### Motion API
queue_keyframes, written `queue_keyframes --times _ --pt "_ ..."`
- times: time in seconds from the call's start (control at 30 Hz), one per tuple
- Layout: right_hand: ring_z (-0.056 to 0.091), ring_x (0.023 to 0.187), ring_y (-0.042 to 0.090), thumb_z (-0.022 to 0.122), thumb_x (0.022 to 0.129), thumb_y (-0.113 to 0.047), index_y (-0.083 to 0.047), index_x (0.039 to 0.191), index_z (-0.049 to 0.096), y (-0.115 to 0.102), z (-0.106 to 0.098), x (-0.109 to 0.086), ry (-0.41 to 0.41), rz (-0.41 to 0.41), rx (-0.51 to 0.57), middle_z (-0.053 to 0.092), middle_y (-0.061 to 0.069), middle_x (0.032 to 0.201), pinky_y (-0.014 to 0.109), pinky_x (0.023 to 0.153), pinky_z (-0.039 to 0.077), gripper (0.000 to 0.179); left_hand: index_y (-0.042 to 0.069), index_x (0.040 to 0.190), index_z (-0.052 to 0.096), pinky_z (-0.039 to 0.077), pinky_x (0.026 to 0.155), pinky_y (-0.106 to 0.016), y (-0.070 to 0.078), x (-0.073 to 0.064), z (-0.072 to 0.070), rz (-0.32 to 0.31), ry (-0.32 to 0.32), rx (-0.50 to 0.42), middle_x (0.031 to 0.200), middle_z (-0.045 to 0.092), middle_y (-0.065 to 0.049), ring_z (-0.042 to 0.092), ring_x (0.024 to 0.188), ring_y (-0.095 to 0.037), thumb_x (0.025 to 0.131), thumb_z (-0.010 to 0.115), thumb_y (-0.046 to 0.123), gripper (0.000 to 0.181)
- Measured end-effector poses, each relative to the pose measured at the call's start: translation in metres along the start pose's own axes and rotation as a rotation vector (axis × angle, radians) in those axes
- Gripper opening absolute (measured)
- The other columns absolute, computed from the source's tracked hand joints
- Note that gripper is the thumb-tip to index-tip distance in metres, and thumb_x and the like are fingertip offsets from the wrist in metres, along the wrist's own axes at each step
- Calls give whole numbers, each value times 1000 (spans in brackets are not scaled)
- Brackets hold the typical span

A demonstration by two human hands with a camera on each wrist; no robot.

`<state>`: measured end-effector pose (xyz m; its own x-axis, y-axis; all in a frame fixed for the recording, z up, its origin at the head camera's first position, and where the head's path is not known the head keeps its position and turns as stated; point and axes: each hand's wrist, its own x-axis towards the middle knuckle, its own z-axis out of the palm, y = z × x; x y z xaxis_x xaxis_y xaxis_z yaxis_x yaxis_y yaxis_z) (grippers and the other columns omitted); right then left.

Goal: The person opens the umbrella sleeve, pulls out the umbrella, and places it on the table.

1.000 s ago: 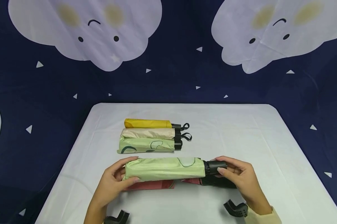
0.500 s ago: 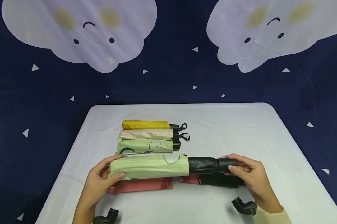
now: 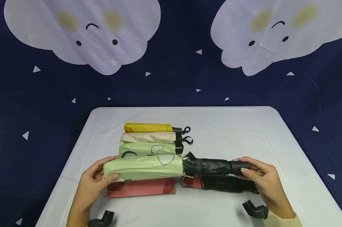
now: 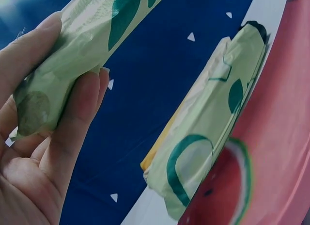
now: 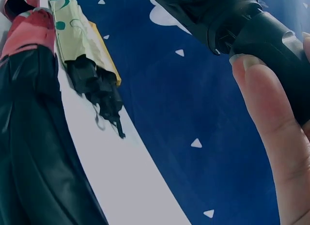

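Note:
My left hand (image 3: 91,181) grips the far end of a light green umbrella sleeve (image 3: 145,167), pinched between thumb and fingers. Out of the sleeve's right end sticks a folded black umbrella (image 3: 210,166), its inner part still covered by the fabric. My right hand (image 3: 263,183) holds the umbrella by its black handle (image 5: 271,53). Both are raised above the table. Below them lie a flat red watermelon-print sleeve (image 3: 148,188) and, to its right, another folded umbrella (image 3: 225,183), black with a red end.
Behind the hands, three sleeved umbrellas lie side by side on the white table (image 3: 230,132): yellow (image 3: 148,127), cream (image 3: 148,137) and green (image 3: 142,148). Their black handles point right. A dark blue cloth (image 3: 176,82) with clouds hangs beyond the table.
My hands have drawn apart, the left going left with the green sleeve and the right going right with the handle. Much more of the black umbrella now shows outside the sleeve.

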<state>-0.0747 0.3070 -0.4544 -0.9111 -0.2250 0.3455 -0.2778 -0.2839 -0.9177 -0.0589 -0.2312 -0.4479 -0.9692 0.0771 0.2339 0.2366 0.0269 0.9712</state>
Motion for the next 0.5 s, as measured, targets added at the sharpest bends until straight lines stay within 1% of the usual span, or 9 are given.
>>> queue_keyframes --times 0.1,0.2,0.27,0.33,0.43,0.5 --pt "72 106 29 45 93 30 26 130 49 0 -5 -1 30 13 -5 68 25 122 40 76 62 38 -12 139 52 60 79 -28 -2 0 -5 -29 34 7 118 68 -12 70 102 -15 81 74 -21 62" --pt "72 105 27 48 94 27 26 130 49 -2 -12 -5 88 49 -54 70 19 123 39 75 62 36 -11 139 52 60 79 -27 -5 -1 -9 -49 68 -23 118 68 -11 70 102 -13 83 72 -21 61" --pt "72 104 25 50 95 24 26 131 48 -3 -17 -7 128 81 -91 71 15 123 39 75 61 36 -12 139 52 60 79 -27 -7 -1 -11 -54 95 -53 117 68 -10 70 102 -13 84 70 -23 59" --pt "72 104 24 51 96 22 26 131 47 -4 -22 -9 150 106 -128 71 12 122 39 76 61 36 -13 139 51 60 78 -27 -10 -1 -13 -52 111 -77 117 69 -9 70 102 -13 84 68 -23 58" --pt "72 104 23 51 96 22 27 131 46 -3 -29 -10 174 124 -141 72 10 122 40 76 61 36 -13 138 52 60 77 -27 -13 -2 -16 -52 131 -81 114 70 -9 70 101 -13 84 68 -24 57" --pt "72 104 23 51 96 22 27 131 47 -1 -34 -11 181 123 -135 72 10 121 39 76 61 36 -13 138 51 60 77 -27 -16 -1 -17 -57 131 -77 114 70 -8 70 101 -12 85 68 -23 56"
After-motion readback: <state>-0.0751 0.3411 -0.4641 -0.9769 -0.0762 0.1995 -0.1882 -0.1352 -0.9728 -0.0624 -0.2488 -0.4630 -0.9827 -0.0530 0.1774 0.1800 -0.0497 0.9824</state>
